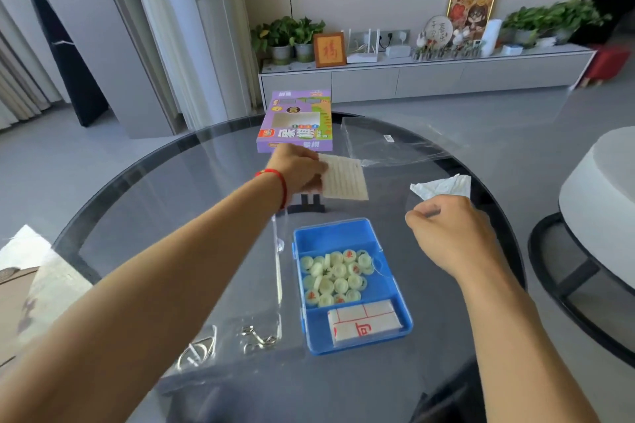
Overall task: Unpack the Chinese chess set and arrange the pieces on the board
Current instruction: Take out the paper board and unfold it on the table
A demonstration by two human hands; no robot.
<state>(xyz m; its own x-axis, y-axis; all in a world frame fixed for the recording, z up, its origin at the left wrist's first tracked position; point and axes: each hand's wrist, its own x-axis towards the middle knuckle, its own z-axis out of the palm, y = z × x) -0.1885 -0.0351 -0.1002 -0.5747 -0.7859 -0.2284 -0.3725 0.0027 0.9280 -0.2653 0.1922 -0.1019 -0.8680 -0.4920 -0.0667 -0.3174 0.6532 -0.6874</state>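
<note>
Round glass desk (144,182), read left to right. Near the desk's left front edge lie metal wire puzzles (256,340) in clear wrapping. Toward the far edge stands the purple chess set carton (295,124), already emptied by the look of it. Just in front of it the left hand (297,172) pinches a ruled paper card (345,178) by its left edge, thumb and fingers closed on it, holding it above the desk. At the desk's centre sits the open blue plastic case (354,285): its upper compartment holds the pale green chess pieces (335,276) in a loose heap, its lower compartment the folded board sheet (364,321) with red lines. A clear plastic bag (395,141) lies at the far right edge, with crumpled white paper (443,185) nearer. The right hand (450,233) hovers right of the case, fingers curled; whether its grip holds anything cannot be told. Judged progress: unpacking is largely done; unfolding the board and placing every piece remain.
</note>
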